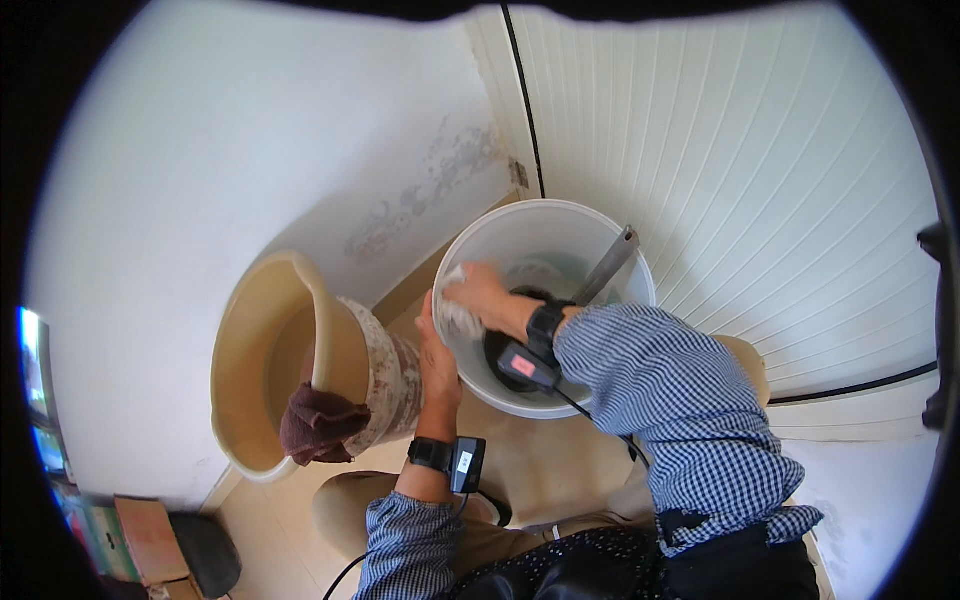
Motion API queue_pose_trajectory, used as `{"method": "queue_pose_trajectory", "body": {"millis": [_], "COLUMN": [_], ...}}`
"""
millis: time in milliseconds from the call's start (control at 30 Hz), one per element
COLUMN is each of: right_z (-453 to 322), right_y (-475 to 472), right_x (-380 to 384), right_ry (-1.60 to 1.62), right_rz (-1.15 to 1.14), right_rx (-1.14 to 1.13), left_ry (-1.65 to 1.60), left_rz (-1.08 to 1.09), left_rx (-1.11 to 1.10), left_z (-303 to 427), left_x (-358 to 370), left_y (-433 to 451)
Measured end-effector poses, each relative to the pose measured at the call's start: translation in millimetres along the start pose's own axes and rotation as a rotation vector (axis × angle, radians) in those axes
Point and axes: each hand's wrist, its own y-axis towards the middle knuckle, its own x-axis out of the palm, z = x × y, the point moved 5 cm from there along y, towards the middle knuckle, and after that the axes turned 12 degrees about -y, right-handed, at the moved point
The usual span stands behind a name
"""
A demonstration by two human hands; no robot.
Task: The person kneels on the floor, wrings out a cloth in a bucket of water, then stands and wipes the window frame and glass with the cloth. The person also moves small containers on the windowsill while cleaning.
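A white plastic bucket (540, 214) stands on the floor before me, by the corner of the wall. My right hand (484, 296) is inside it, slightly blurred, and presses a crumpled white cloth (459, 319) against the inner wall on the left. With its palm along the outside, my left hand (440, 360) holds the bucket at its left rim. A grey handle (609, 262) leans out over the right rim. Its lower end and the dark contents (499, 352) at the bottom are partly hidden by my right wrist.
A tall beige plastic bin (330, 300) with a stained outer side stands at left. A brown cloth (322, 424) hangs over its rim. White wall (225, 150) and a ribbed white panel (712, 187) close in behind. Cardboard boxes (150, 536) lie at lower left.
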Motion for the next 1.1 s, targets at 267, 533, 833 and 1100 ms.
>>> {"method": "queue_pose_trajectory", "body": {"millis": [267, 533, 833, 1100], "right_z": [-17.2, -14.5, -12.4, -9.7], "right_y": [-107.4, -128.4, -59.2, -115.7], "right_x": [-25.7, -50.7, 15.0, -26.6], "right_ry": [-0.527, -0.621, -0.025, -0.501], "right_rz": [-0.886, -1.235, -0.288, -0.841], "right_rx": [-0.073, -0.004, 0.064, 0.066], "left_ry": [0.054, -0.061, -0.018, -0.072], "left_rz": [0.018, -0.043, 0.036, 0.019], "left_rx": [0.044, 0.090, 0.072, 0.072], "left_z": [3.8, -2.2, -4.9, -2.7], "left_x": [0.8, -0.5, -6.9, -0.5], "left_y": [-1.5, 3.2, 2.2, 2.7]}}
